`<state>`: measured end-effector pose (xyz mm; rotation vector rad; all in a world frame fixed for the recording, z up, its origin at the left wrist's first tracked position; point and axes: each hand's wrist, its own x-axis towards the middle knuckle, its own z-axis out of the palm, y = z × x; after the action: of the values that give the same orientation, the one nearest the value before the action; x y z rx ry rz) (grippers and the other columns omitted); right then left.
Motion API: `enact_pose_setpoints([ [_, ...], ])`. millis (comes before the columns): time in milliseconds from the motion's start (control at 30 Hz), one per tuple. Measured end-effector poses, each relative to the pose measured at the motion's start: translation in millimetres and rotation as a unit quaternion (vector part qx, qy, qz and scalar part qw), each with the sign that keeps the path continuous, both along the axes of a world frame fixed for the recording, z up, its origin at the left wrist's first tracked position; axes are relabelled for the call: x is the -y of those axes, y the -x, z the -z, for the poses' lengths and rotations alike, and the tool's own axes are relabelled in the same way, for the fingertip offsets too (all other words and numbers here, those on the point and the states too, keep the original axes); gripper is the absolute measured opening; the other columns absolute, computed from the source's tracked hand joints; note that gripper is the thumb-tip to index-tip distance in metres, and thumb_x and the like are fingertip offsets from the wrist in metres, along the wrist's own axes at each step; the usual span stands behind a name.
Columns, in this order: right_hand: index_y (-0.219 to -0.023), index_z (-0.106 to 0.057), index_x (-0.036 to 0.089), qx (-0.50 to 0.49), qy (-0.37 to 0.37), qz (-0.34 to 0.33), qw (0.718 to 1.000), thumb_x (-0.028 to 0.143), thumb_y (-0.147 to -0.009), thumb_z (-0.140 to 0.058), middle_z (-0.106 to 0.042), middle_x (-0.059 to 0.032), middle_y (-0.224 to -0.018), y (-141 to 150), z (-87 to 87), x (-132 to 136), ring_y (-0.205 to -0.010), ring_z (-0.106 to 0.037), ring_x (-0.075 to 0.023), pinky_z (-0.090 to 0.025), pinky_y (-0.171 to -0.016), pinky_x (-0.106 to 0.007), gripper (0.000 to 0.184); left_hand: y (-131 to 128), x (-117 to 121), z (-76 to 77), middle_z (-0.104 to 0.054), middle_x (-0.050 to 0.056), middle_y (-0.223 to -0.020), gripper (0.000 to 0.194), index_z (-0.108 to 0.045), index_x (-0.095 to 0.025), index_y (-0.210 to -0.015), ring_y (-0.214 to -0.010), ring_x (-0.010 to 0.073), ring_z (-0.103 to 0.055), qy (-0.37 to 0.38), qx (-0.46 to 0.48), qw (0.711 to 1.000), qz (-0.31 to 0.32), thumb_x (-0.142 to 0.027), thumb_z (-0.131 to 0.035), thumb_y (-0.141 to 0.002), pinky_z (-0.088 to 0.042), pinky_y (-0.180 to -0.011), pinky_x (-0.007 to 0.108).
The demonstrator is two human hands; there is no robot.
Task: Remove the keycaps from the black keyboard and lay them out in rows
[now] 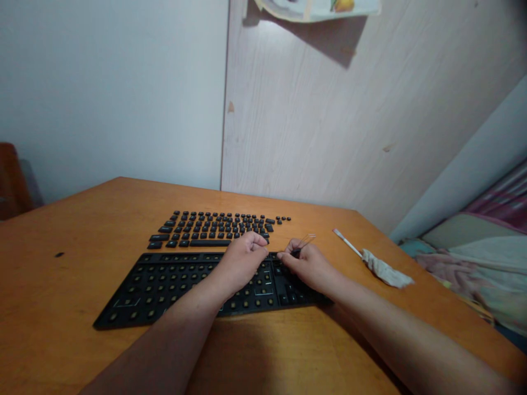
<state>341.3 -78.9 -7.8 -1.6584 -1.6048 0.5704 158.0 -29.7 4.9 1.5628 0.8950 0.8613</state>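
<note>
Head view: a long black plastic keyboard (181, 277), probably light, stiff, best gripped by its ends, is being carried by the orange wooden desk (57, 296). Fingers of the left hand (244, 260) are being curled narrow, contents unclear; a thin wire tool (307, 239) is being pinched by the right hand (308, 265). No writing is being made out.

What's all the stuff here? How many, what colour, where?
table: 1, orange-brown, foreground
keyboard: 1, black, mid-table
loose keys: dozens, black, beyond the keyboard
wire tool: 1, brownish wires, in the right hand
dark scrap: 1, black, table's left
stick: 1, mostly white, table's right
crumpled tissue: 1, off-white, at stick's end
wall: 1, pale, behind left
panel: 1, pale wood-grain, behind table
paper sheet: 1, mostly white, top edge
wooden furniture: 1, brown, left edge
cloths: several, mixed colours, right edge
left hand: 1, bare, over keyboard
right hand: 1, bare, over keyboard
</note>
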Motion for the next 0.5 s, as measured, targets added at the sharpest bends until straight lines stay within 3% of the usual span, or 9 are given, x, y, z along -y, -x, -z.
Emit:
enact_pose_setpoints([
  [300,-0.062,-0.049,0.022,-0.053,-0.043,0.015,0.998,0.034,-0.082,-0.059,-0.049,0.003,-0.055,0.5,2.3,4.2,-0.053,-0.047,-0.0135,-0.037,-0.052,-0.027,0.025,-0.1,-3.3,6.0,-0.063,0.0,-0.075,0.019,-0.062,-0.018,-0.09,-0.071,0.0172,-0.057,-0.051,-0.027,0.998,0.011,-0.031,-0.062,-0.076,-0.04,-0.066,0.027],
  [500,-0.06,-0.045,0.024,-0.083,-0.03,0.032,0.996,0.035,-0.081,-0.058,-0.049,0.0035,-0.051,2.2,2.5,5.9,-0.049,-0.044,-0.0135,-0.035,-0.05,-0.027,0.028,-0.7,-3.8,6.7,-0.063,0.001,-0.076,0.017,-0.061,-0.018,-0.09,-0.073,0.0175,-0.058,-0.059,-0.036,0.997,0.024,-0.031,-0.06,-0.078,-0.041,-0.067,0.027],
])
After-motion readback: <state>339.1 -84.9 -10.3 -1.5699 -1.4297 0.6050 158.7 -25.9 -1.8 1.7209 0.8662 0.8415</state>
